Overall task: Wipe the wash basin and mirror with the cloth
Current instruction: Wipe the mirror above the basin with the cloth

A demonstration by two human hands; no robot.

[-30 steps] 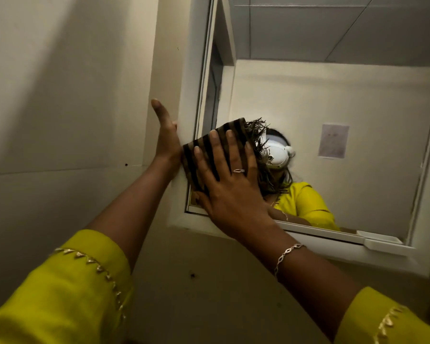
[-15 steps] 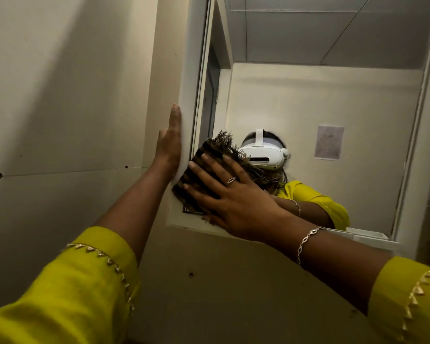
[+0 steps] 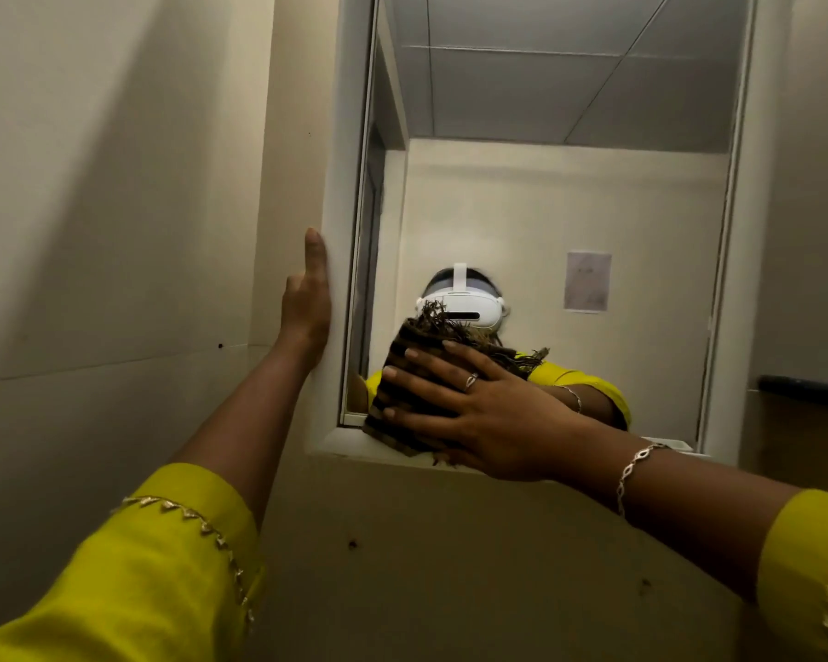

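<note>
Pressing striped cloth (image 3: 414,403) to mirror (image 3: 546,207), right hand (image 3: 479,413) spread flat, left hand (image 3: 307,303) open on frame (image 3: 340,183)

The mirror (image 3: 546,207) runs off the top edge; the cloth (image 3: 414,360) hides its near left corner. The paper (image 3: 588,281) reflected there is unreadable.
</note>
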